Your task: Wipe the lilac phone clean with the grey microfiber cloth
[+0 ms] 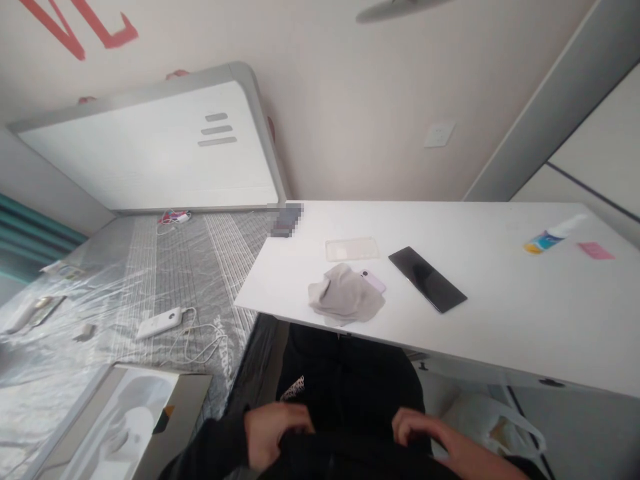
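At the bottom of the head view, my left hand [275, 430] is closed on the black clothing at my lap. My right hand [425, 430] has its fingers curled at the same clothing, further right. Both are below the white table [500, 293]. On its near left part lies a crumpled grey cloth [345, 297], partly covering a light purple phone [374, 281]. Behind the cloth is a clear phone case [353, 249]. A black glossy slab [427, 279] lies at an angle to the right.
A spray bottle [553, 235] lies by a pink note [595, 251] at the far right. A pixelated dark item [287, 220] is at the back left corner. The covered bed at left bears a white power bank [160, 323] with a cable and an open box [195, 393].
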A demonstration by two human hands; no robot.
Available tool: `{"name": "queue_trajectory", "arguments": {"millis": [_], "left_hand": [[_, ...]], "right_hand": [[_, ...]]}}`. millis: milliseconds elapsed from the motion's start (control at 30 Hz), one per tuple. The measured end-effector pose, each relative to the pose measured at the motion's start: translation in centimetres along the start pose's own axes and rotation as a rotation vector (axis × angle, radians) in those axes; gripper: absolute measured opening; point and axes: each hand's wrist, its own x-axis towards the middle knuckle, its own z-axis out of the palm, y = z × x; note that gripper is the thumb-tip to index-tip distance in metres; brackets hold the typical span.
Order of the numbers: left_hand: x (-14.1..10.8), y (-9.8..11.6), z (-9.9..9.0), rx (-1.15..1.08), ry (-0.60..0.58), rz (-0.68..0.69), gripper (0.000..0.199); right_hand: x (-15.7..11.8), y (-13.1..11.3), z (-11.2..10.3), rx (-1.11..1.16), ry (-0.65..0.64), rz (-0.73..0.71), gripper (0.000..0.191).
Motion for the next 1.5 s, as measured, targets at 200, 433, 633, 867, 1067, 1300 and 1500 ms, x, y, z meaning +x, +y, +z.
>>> {"name": "queue_trajectory", "arguments": {"millis": [200, 433, 633, 867, 1067, 1300, 1500], "left_hand": [[8.6, -2.1, 1.6, 0.192, -0.141, 0.191, 0.053], [9.7, -3.7, 1.6, 0.307, -0.199, 0.216, 0.058], [9.5, -4.2, 2.9, 0.341, -0.203, 0.212, 0.033], [1.0, -4.1, 5.8, 0.377, -0.107, 0.152, 0.015], [1.3, -1.4, 0.8, 0.185, 0.129, 0.292, 0.029], [11.4, 7.5, -9.4, 0.143, 0.524, 0.495, 0.043], [17.9, 7.2, -7.5, 0.43, 0.276, 0.496, 0.06]], "right_hand": [[9.2, 7.8, 3.1, -0.645, 0.201, -0.022, 0.03], [11.1, 8.6, 2.6, -0.698, 0.245, 0.047, 0.04], [10.8, 8.6, 2.4, -0.644, 0.355, 0.074, 0.037], [5.9, 8.1, 6.3, -0.564, 0.449, 0.109, 0.073], [6.6, -1.4, 1.7, -0.443, 0.444, -0.095, 0.047], [11.5, -6.4, -10.8, -0.532, 0.677, -0.352, 0.03], [15.9, -3.0, -15.3, -0.671, 0.348, -0.363, 0.082]]}}
